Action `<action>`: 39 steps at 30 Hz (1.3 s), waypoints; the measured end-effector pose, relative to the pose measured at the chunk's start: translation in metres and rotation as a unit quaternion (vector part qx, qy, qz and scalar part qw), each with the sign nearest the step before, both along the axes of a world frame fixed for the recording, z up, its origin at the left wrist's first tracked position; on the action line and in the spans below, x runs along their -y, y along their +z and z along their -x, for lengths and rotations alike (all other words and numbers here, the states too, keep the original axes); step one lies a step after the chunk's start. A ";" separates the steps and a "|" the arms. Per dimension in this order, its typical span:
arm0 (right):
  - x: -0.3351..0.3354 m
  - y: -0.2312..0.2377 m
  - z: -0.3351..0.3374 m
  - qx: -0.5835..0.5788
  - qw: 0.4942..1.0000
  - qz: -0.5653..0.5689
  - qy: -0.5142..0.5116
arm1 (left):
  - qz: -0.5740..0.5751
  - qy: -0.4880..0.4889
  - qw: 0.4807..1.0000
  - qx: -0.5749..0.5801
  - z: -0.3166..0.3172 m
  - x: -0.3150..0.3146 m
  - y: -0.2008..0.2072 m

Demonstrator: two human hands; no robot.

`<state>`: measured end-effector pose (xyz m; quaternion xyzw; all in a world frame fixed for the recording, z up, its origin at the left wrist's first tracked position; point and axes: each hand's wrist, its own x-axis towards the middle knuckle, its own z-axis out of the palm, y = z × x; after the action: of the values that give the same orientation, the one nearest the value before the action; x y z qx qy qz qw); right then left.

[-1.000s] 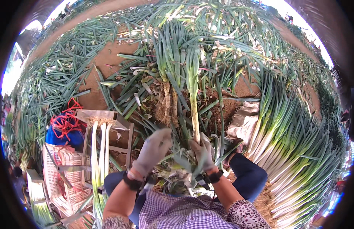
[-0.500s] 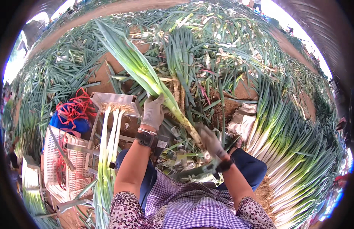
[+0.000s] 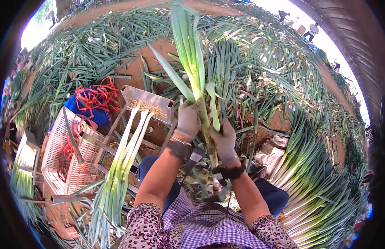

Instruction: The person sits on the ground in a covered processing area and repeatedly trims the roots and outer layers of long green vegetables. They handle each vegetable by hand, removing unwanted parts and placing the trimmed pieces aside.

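Observation:
My gloved left hand (image 3: pixel 188 118) is closed around a large green onion (image 3: pixel 194 68), whose broad leaves reach up and away from me. Its lower stalk runs down between my hands, brownish near the root end. Close on the right, my gloved right hand (image 3: pixel 224 142) is closed on a short green outer leaf (image 3: pixel 213 106) that stands away from the stalk. The right fingertips lie beside the stalk; whether they also touch it I cannot tell. Left of my arm, several cleaned green onions (image 3: pixel 128 151) lie with white root ends on a metal stand (image 3: pixel 149 101).
A white plastic basket (image 3: pixel 55 153) stands at left, with red ties (image 3: pixel 102 94) on a blue bundle (image 3: pixel 88 111) behind it. A long row of green onions (image 3: pixel 317 182) lies at right, by a pale sack (image 3: pixel 274 151). Loose leaves (image 3: pixel 97 52) cover the ground ahead.
The onion has swung from slanting left to nearly upright. My right hand has moved up from its root end to beside my left, and a leaf now stands apart from the stalk.

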<state>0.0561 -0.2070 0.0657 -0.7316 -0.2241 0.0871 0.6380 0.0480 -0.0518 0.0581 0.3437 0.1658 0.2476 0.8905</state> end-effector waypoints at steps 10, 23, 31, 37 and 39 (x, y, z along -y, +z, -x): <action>0.143 -0.080 0.000 -0.012 0.958 0.229 0.171 | 0.022 -0.148 0.984 0.101 -0.010 -0.011 -0.004; 0.052 -0.013 0.004 0.102 0.980 0.163 0.061 | -0.038 -0.122 0.992 -0.006 -0.017 0.018 0.017; 0.043 -0.007 -0.023 0.050 0.998 0.027 0.019 | 0.064 -0.116 0.989 0.069 -0.018 0.013 0.016; 0.042 0.003 -0.037 0.003 1.000 0.025 0.008 | 0.031 -0.130 0.987 0.094 -0.015 0.017 0.020; 0.046 0.007 -0.038 -0.043 0.999 -0.002 0.014 | 0.021 -0.120 0.989 0.083 -0.012 0.021 0.024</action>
<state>0.0939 -0.2527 0.0730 -0.7223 -0.2069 0.1275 0.6474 0.0600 -0.0728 0.0821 0.3206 0.0534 0.1629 0.9316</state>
